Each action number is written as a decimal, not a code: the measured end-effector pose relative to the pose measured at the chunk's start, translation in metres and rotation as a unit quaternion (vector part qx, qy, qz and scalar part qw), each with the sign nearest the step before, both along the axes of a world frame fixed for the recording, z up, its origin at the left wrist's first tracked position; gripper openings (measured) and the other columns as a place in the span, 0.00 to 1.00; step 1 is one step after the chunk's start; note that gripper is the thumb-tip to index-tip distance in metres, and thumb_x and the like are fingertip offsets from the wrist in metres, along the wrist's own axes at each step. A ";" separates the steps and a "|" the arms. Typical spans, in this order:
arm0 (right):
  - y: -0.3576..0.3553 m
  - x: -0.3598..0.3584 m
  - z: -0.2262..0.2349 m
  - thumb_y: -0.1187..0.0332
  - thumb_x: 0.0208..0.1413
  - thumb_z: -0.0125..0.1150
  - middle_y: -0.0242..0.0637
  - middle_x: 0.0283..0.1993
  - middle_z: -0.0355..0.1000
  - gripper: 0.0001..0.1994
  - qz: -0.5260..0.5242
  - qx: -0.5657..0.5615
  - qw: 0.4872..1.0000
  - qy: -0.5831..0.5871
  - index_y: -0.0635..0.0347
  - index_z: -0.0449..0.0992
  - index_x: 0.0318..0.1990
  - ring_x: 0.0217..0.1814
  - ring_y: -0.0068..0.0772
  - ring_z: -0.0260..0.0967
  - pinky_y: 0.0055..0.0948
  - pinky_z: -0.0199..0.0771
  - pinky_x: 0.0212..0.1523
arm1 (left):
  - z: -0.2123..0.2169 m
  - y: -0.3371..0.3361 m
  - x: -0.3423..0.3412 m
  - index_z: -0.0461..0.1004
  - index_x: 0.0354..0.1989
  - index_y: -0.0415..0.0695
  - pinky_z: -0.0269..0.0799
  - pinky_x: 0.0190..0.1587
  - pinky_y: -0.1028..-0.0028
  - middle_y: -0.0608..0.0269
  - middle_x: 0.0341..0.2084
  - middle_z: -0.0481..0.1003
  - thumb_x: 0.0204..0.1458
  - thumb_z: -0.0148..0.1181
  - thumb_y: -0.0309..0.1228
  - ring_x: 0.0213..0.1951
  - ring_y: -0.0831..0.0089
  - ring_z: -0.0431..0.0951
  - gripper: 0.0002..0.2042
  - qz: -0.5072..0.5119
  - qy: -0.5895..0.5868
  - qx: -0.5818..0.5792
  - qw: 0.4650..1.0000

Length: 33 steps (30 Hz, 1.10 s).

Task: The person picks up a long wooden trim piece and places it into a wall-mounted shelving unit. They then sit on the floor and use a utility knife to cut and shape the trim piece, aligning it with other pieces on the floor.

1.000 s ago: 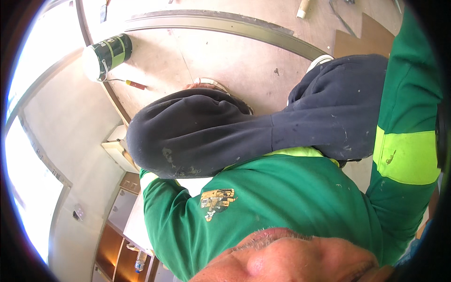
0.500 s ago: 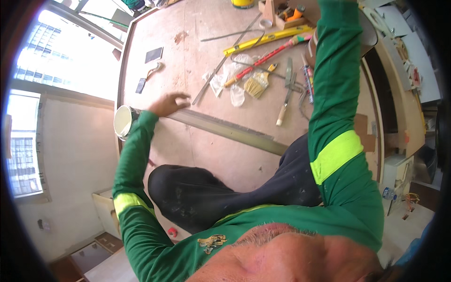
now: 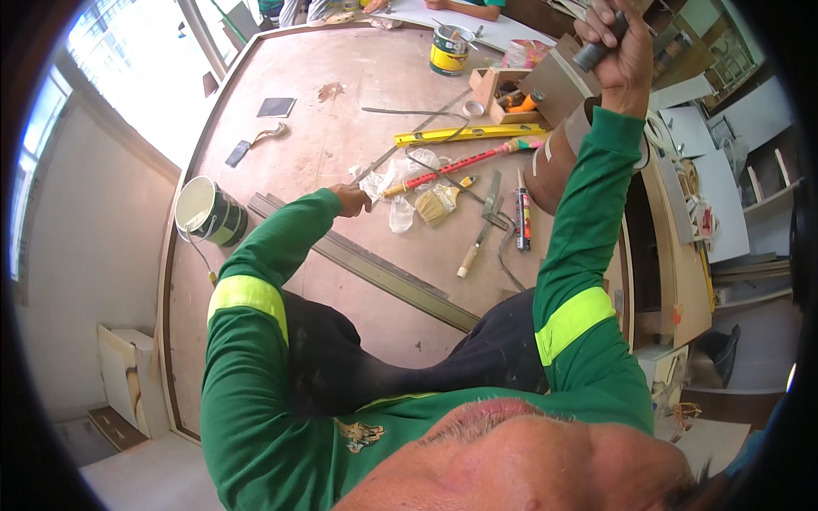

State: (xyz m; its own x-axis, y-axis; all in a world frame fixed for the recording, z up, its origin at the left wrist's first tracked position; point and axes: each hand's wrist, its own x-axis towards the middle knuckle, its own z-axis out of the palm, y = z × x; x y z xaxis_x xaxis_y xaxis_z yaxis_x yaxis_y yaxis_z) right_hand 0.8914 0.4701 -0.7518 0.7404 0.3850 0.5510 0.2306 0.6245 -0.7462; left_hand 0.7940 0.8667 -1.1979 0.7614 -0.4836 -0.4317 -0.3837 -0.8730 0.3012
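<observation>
My right hand point(image 3: 629, 60) is raised at the upper right, its fingers wrapped round a dark grey cylindrical grip point(image 3: 601, 44); whatever else belongs to it cannot be made out. Low over the board, my left hand point(image 3: 353, 200) has curled fingers at the near end of a thin dark strip point(image 3: 388, 155), which it covers. Clear crumpled plastic point(image 3: 375, 182) lies beside these fingers. Under my left forearm runs a long metal channel point(image 3: 375, 266). A wide brush point(image 3: 436, 204), a red rod point(image 3: 443, 170) and a yellow spirit level point(image 3: 469, 134) lie farther right.
A paint bucket point(image 3: 198, 209) stands at left, another paint can point(image 3: 449, 51) at the back. A wooden toolbox point(image 3: 487, 85), a brown roll point(image 3: 554, 162), a sealant tube point(image 3: 522, 217) and a wooden-handled tool point(image 3: 469, 255) are on the right. Other people point(image 3: 464, 8) are at the far edge.
My left hand has moved right, from above the channel's end to the thin strip's near end. My right hand and its dark grip have come into view as the camera's view shifted.
</observation>
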 end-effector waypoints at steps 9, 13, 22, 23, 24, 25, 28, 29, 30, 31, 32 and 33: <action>0.010 -0.003 -0.001 0.57 0.68 0.60 0.19 0.21 0.62 0.18 -0.021 0.006 1.000 0.012 0.63 0.76 0.55 0.14 0.11 0.54 0.19 0.59 0.19 | -0.001 -0.013 0.009 0.81 0.51 0.60 0.78 0.47 0.59 0.62 0.37 0.83 0.51 0.57 0.28 0.44 0.61 0.83 0.19 -0.011 -0.055 -0.035 0.998; 0.008 0.000 -0.003 0.57 0.69 0.59 0.20 0.21 0.62 0.18 -0.019 -0.001 1.000 0.006 0.64 0.76 0.55 0.14 0.11 0.53 0.19 0.59 0.19 | -0.002 -0.034 0.010 0.80 0.53 0.58 0.77 0.49 0.60 0.63 0.38 0.82 0.52 0.59 0.28 0.46 0.62 0.82 0.19 -0.039 -0.023 -0.023 0.999; 0.016 -0.008 0.003 0.58 0.69 0.59 0.20 0.21 0.62 0.18 -0.021 0.009 1.000 -0.001 0.65 0.76 0.54 0.15 0.11 0.54 0.18 0.60 0.19 | -0.010 -0.016 0.007 0.80 0.52 0.58 0.77 0.52 0.60 0.63 0.42 0.81 0.56 0.55 0.26 0.48 0.62 0.81 0.18 -0.037 -0.053 -0.013 0.998; 0.015 -0.009 0.003 0.58 0.69 0.60 0.20 0.21 0.62 0.18 -0.028 0.008 1.000 -0.001 0.65 0.76 0.54 0.15 0.11 0.54 0.18 0.60 0.19 | -0.009 -0.017 0.007 0.81 0.52 0.57 0.77 0.52 0.60 0.63 0.42 0.82 0.56 0.55 0.26 0.49 0.62 0.81 0.17 -0.040 -0.058 -0.011 0.997; 0.014 -0.010 0.003 0.58 0.69 0.60 0.20 0.21 0.62 0.18 -0.029 0.009 1.000 0.001 0.65 0.76 0.54 0.15 0.11 0.54 0.18 0.60 0.19 | -0.008 -0.017 0.007 0.80 0.52 0.56 0.77 0.51 0.61 0.64 0.42 0.82 0.56 0.55 0.25 0.48 0.63 0.81 0.18 -0.043 -0.052 -0.003 0.998; 0.013 -0.011 0.003 0.58 0.69 0.60 0.20 0.21 0.62 0.18 -0.031 0.011 0.999 0.003 0.65 0.76 0.54 0.15 0.11 0.54 0.18 0.60 0.19 | -0.006 -0.018 0.007 0.80 0.53 0.56 0.77 0.51 0.62 0.65 0.41 0.82 0.56 0.55 0.25 0.48 0.64 0.82 0.18 -0.046 -0.047 0.004 0.998; 0.006 -0.010 0.005 0.57 0.69 0.60 0.20 0.21 0.62 0.18 -0.026 0.012 1.000 0.000 0.65 0.76 0.54 0.15 0.11 0.54 0.18 0.61 0.20 | -0.004 -0.019 0.005 0.80 0.54 0.55 0.78 0.50 0.63 0.65 0.40 0.82 0.55 0.54 0.24 0.47 0.64 0.82 0.19 -0.055 -0.048 0.007 0.997; 0.005 -0.011 0.006 0.57 0.68 0.60 0.20 0.21 0.62 0.19 -0.021 0.013 1.000 -0.003 0.65 0.76 0.54 0.15 0.11 0.54 0.18 0.61 0.20 | -0.004 -0.017 0.003 0.79 0.54 0.55 0.78 0.50 0.63 0.65 0.40 0.82 0.55 0.54 0.24 0.47 0.64 0.82 0.19 -0.057 -0.051 0.005 0.997; 0.004 -0.012 0.007 0.57 0.68 0.61 0.20 0.21 0.62 0.19 -0.022 0.015 1.000 -0.006 0.65 0.76 0.54 0.15 0.11 0.55 0.18 0.61 0.20 | -0.004 -0.017 0.002 0.79 0.55 0.54 0.78 0.50 0.62 0.65 0.40 0.82 0.55 0.54 0.24 0.47 0.64 0.82 0.20 -0.054 -0.051 0.005 0.997; 0.003 -0.014 0.008 0.57 0.68 0.61 0.20 0.21 0.62 0.19 -0.024 0.016 1.000 -0.009 0.65 0.76 0.54 0.15 0.11 0.55 0.18 0.61 0.20 | -0.005 -0.017 0.001 0.79 0.55 0.54 0.78 0.50 0.62 0.64 0.41 0.82 0.55 0.54 0.24 0.47 0.64 0.82 0.20 -0.050 -0.051 0.005 0.997; 0.002 -0.016 0.009 0.57 0.68 0.61 0.20 0.21 0.62 0.19 -0.027 0.015 0.999 -0.014 0.65 0.76 0.54 0.15 0.11 0.55 0.18 0.62 0.20 | -0.004 -0.019 0.002 0.79 0.56 0.54 0.78 0.50 0.62 0.64 0.41 0.83 0.54 0.53 0.23 0.47 0.63 0.82 0.21 -0.048 -0.052 0.002 0.997; 0.000 -0.017 0.010 0.57 0.68 0.61 0.20 0.21 0.62 0.19 -0.028 0.016 0.999 -0.015 0.65 0.76 0.55 0.15 0.11 0.55 0.18 0.61 0.20 | -0.004 -0.022 0.002 0.79 0.56 0.54 0.78 0.50 0.61 0.63 0.41 0.83 0.54 0.53 0.23 0.47 0.63 0.82 0.21 -0.053 -0.052 0.007 0.997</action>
